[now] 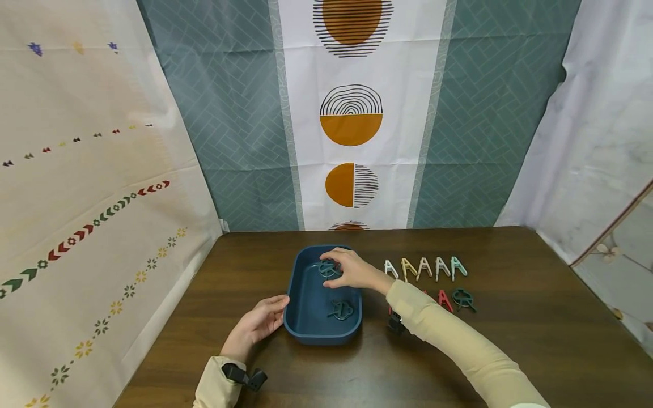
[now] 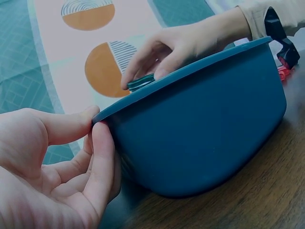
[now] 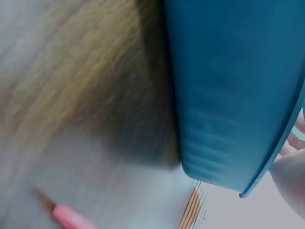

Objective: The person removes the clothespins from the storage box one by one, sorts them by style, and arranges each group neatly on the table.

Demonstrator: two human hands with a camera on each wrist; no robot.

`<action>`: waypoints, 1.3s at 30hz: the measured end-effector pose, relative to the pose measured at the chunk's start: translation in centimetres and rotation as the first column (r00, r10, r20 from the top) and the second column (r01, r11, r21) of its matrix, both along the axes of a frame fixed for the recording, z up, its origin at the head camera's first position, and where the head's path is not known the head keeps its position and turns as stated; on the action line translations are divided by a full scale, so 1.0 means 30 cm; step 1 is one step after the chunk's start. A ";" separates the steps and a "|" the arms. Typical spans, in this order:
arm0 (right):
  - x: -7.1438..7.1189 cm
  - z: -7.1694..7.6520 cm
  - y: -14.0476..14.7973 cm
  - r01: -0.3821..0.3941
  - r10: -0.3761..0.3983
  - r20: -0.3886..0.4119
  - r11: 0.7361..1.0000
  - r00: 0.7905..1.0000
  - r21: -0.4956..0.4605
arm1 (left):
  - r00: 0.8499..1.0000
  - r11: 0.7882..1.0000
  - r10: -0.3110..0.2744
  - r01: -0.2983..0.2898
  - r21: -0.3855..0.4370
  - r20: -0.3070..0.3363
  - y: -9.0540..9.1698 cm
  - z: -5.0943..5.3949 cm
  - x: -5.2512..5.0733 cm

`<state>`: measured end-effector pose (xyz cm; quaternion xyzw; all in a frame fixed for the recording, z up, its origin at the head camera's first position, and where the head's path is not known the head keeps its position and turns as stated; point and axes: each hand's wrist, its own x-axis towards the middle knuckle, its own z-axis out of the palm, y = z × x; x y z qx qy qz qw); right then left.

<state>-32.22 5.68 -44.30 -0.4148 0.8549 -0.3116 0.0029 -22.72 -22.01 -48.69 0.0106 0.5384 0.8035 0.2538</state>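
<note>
A dark blue plastic bin (image 1: 322,340) stands on the table. My left hand (image 1: 265,318) pinches the bin's left rim between thumb and fingers, as the left wrist view (image 2: 66,162) also shows. Over the far part of the bin, my right hand (image 1: 352,269) holds a dark green clip (image 1: 328,270) with thumb and fingertips. That clip (image 2: 141,83) shows just above the rim in the left wrist view. Another dark green clip (image 1: 341,310) lies on the bin's floor. The right wrist view shows mostly the bin's outer wall (image 3: 233,95), with part of the right hand (image 3: 290,179) beyond its rim.
Right of the bin, pale clothespins stretch in a row, among them a yellow clothespin (image 1: 408,267) and a mint clothespin (image 1: 457,266). Nearer lie a red clothespin (image 1: 445,300) and a dark green clip (image 1: 462,298). My right forearm partly hides this nearer row.
</note>
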 end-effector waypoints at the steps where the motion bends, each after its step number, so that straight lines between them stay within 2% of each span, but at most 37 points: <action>1: 0.000 -0.001 0.005 0.000 0.000 0.001 1.000 1.000 0.000 | 1.000 1.000 0.001 -0.001 0.001 0.001 0.000 0.000 0.000; 8: 0.007 -0.010 0.042 0.019 -0.019 0.006 1.000 1.000 0.004 | 1.000 1.000 -0.006 0.006 -0.025 -0.011 0.001 0.001 0.008; 14: 0.013 -0.001 0.080 0.036 -0.036 0.000 0.999 0.999 -0.024 | 1.000 0.999 0.015 -0.016 -0.051 -0.012 0.007 0.011 0.015; 19: 0.018 0.002 0.109 0.048 -0.049 -0.026 0.999 0.998 -0.011 | 0.999 0.994 0.037 -0.039 -0.100 -0.016 0.019 0.017 0.019; 22: 0.021 0.002 0.125 0.053 -0.053 -0.039 0.999 0.998 -0.004 | 0.998 0.986 0.055 -0.058 -0.154 -0.029 0.028 0.020 0.024; 29: 0.023 0.000 0.165 0.096 -0.096 -0.048 0.995 0.994 -0.012 | 0.991 0.951 0.110 -0.126 -0.283 -0.072 0.048 0.033 0.027; 32: 0.027 0.000 0.187 0.103 -0.104 -0.050 0.994 0.993 -0.020 | 0.989 0.946 0.121 -0.139 -0.293 -0.080 0.054 0.039 0.026; 39: 0.037 -0.004 0.237 0.111 -0.113 -0.038 0.993 0.993 -0.041 | 0.989 0.950 0.126 -0.144 -0.277 -0.079 0.058 0.039 0.021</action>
